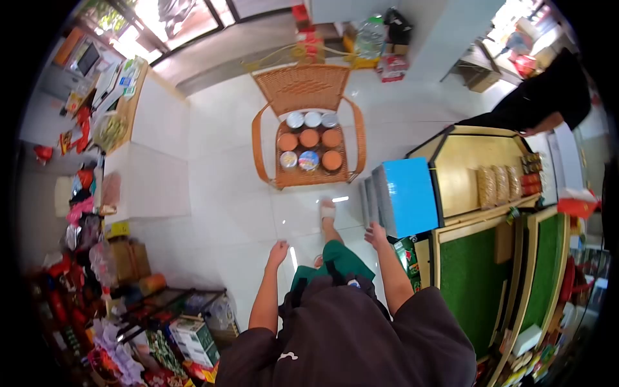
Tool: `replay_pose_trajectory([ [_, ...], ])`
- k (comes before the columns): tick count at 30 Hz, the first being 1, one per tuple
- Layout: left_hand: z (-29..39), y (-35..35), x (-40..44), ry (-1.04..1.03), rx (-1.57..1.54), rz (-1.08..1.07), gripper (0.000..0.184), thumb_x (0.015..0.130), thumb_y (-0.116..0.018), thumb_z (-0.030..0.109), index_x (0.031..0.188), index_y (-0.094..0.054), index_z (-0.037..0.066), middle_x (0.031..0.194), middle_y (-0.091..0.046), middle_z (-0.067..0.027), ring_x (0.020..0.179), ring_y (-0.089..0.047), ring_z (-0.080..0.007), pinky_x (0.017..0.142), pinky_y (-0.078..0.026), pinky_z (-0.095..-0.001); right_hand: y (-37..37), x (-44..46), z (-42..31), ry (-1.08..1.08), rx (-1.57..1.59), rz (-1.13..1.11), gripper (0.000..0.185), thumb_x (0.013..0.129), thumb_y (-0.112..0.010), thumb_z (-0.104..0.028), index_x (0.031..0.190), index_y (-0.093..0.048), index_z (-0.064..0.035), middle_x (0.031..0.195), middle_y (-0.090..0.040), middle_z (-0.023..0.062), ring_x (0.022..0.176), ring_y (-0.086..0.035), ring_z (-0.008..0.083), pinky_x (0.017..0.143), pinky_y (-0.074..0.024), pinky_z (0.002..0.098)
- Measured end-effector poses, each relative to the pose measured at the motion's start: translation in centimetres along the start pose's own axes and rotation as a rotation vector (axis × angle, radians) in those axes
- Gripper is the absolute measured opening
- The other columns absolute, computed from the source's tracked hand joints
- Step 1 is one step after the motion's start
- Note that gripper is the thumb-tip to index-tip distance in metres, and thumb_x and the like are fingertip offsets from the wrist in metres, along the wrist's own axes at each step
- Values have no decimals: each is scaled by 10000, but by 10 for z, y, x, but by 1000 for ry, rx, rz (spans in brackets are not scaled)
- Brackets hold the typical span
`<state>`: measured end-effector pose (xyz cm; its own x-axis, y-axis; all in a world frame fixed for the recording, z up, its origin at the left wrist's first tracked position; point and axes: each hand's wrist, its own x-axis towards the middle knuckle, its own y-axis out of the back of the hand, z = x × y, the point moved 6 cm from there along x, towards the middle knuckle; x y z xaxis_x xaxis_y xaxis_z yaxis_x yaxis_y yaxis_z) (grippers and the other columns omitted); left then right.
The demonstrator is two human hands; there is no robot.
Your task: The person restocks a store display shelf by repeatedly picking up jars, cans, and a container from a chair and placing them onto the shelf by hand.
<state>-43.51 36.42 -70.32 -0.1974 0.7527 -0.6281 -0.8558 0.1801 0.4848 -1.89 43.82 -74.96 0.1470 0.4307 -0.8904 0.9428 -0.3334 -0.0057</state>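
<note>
Left hand [278,251], lower centre, looks loosely curled; whether it holds anything, I cannot tell. Right hand [374,236], right of centre, spreads empty beside the blue box [409,197], which looks stiff, smooth, bulky, weight uncertain; opposite lower edges should grip best.

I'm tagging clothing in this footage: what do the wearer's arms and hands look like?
The left hand and right hand are bare, as are the forearms. The sleeves are short and dark; the dark shirt bears a small white mark.
</note>
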Motion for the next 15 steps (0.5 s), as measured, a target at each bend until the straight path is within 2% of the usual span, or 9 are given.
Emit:
replay_pose_trajectory([
  [2,42,9,17,-11,-15,25,414,885,-550,332,1182,-584,45,1121,-622,-199,1083,-578,-297,936,-441,-367,-26,19,-10,1,-52,-28,491,823,-576,-373,1204,-506,-71,1075,-550,139,854,-568,286,686,-489,394],
  [4,75,15,34,1,-10,16,411,883,-551,332,1182,-585,52,1128,-619,-196,1083,-576,-303,935,-441,-369,-56,22,-27,68,-413,-50,477,812,-589,-367,1162,-557,-45,966,-604,136,817,-598,256,659,-505,392],
  [5,82,16,42,-4,-12,-3,408,881,-553,331,1182,-585,58,1136,-615,-193,1083,-574,-309,934,-441,-371,-68,31,-31,38,-412,-61,477,812,-589,-367,1162,-557,-45,966,-604,136,817,-598,256,659,-505,392],
  [7,86,13,70,18,64,-58,406,877,-556,330,1176,-586,57,1121,-616,-193,1071,-574,-316,931,-442,-373,-98,53,-51,177,-821,-102,431,803,-602,-352,1093,-609,-34,831,-622,119,751,-617,233,592,-508,383],
  [9,93,9,98,33,116,-126,404,874,-560,329,1171,-588,56,1106,-617,-194,1060,-575,-324,928,-442,-376,-116,94,-53,411,-912,-101,411,792,-620,-344,1059,-627,-31,778,-620,117,712,-618,209,549,-504,375],
  [11,106,9,122,7,112,-97,417,862,-576,330,1174,-578,53,1083,-612,-198,1041,-573,-332,914,-446,-387,-134,100,-80,582,-920,-57,414,792,-634,-340,1075,-619,-38,785,-625,104,660,-606,189,499,-483,338],
  [15,132,16,168,-24,57,-25,438,834,-606,295,1163,-558,10,1079,-593,-234,1019,-571,-360,898,-450,-409,-148,133,-109,411,-748,-28,411,797,-638,-328,1098,-610,-50,800,-632,102,652,-599,166,526,-489,308],
])
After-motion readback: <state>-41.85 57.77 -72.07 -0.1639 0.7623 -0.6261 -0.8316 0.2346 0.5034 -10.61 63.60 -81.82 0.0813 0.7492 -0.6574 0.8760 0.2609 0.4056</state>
